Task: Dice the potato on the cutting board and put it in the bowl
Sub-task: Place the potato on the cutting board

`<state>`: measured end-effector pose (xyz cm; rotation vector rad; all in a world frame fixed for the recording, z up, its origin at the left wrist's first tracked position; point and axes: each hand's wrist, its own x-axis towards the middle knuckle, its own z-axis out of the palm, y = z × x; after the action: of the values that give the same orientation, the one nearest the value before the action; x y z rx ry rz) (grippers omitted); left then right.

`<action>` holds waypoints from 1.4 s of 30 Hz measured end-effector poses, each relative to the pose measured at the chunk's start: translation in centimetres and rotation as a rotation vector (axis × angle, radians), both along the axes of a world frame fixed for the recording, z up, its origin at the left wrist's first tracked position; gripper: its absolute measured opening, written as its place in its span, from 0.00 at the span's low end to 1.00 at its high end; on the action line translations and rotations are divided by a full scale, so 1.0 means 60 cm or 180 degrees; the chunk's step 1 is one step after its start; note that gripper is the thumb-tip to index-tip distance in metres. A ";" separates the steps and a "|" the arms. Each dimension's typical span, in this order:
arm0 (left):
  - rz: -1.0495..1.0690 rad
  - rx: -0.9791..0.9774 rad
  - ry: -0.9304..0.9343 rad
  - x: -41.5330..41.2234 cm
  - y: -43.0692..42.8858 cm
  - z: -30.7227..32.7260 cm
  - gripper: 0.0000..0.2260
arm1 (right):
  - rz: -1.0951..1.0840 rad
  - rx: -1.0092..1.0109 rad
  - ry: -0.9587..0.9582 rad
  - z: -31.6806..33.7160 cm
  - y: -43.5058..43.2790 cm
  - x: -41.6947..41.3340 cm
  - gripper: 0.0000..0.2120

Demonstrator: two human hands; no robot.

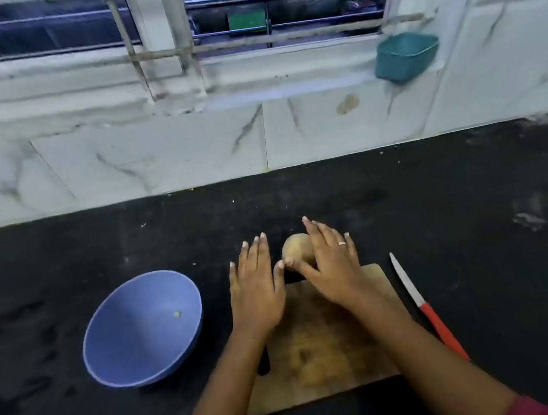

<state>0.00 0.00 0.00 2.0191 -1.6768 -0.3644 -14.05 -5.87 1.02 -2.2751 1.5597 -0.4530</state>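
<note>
The step in hand, as I judge it, is to bring the potato (296, 247) onto the cutting board (335, 355) before any cut is made. The potato is whole and lies at the far edge of the board. A dark strip shows between them, so it seems to rest on the counter (472, 200) just beyond that edge, not on the wood.

To do this step well, I think the person should grip the potato firmly and put it in the middle of the board, on its flattest side so that it does not roll. Only after this is it time to take the knife (426, 306), which lies on the counter just beside the right edge of the board, with its red handle toward the person. The bowl (142, 327) stands on the counter near the left edge of the board, close enough for the pieces later.

The left hand (258, 288) is flat with straight fingers, just beside the potato on its left. Its thumb tip reaches the potato, and it holds nothing.

The right hand (333, 269) lies over the right side of the potato with fingers stretched, and its thumb touches the near side. It covers the potato but does not clasp it yet.
</note>
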 end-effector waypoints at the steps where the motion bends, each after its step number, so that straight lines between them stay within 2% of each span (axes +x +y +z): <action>1: 0.0044 0.0060 -0.0087 0.000 0.004 -0.006 0.25 | -0.0011 0.0032 -0.0013 -0.005 0.000 0.004 0.38; 11: -0.0031 0.0192 -0.0620 0.003 0.048 -0.035 0.22 | -0.0244 -0.0154 -0.0486 -0.037 -0.002 0.026 0.39; 16: -0.0198 -0.0053 -0.0718 -0.009 0.066 -0.042 0.20 | -0.0443 -0.0225 -0.1081 -0.038 0.006 0.022 0.37; 23: -0.0282 -0.0356 -0.0733 -0.030 0.102 -0.054 0.18 | -0.0454 -0.0386 -0.1440 -0.043 0.054 -0.011 0.33; 31: -0.0353 -0.0402 -0.0784 -0.058 0.171 -0.054 0.14 | 0.0027 -0.0421 -0.1431 -0.045 0.201 -0.081 0.35; 42: -0.0087 -0.0662 -0.0792 -0.104 0.265 -0.041 0.13 | 0.0310 -0.0689 -0.0893 -0.052 0.371 -0.141 0.28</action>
<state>-6.23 15.89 -2.46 1.9504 -1.8066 0.0549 -22.53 16.42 -2.11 -2.3078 1.3098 -0.9092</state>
